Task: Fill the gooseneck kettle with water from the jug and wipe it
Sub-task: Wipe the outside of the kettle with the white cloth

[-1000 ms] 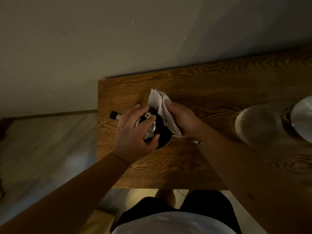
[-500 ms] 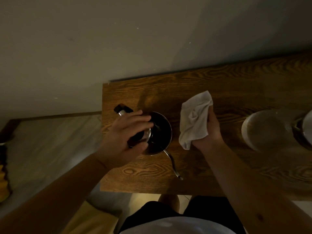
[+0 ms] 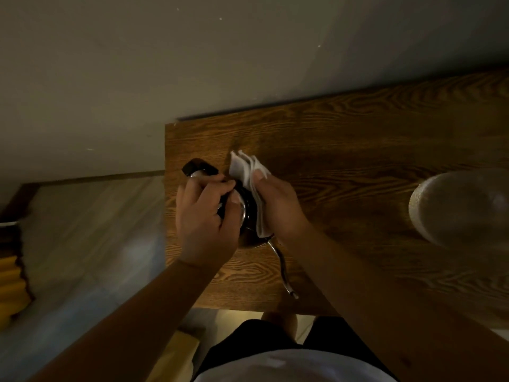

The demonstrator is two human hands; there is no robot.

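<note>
A dark metal gooseneck kettle [image 3: 246,213] stands near the left end of the wooden table [image 3: 358,150]. Its thin spout [image 3: 283,268] points toward me and its black handle [image 3: 198,166] sticks out to the far left. My left hand [image 3: 206,216] grips the kettle from the left, over its top. My right hand [image 3: 278,205] holds a folded white cloth [image 3: 249,172] pressed against the kettle's right side. A clear glass jug [image 3: 462,208] sits at the right edge of the view, apart from both hands.
A pale wall runs behind the table. The table's left edge and front edge are close to the kettle. Light floor lies to the left, with a yellow ribbed object [image 3: 12,288] at the far left. My dark shorts and white shirt show below.
My right hand has brought the cloth from the table's middle back against the kettle's right side. My left hand stays on the kettle.
</note>
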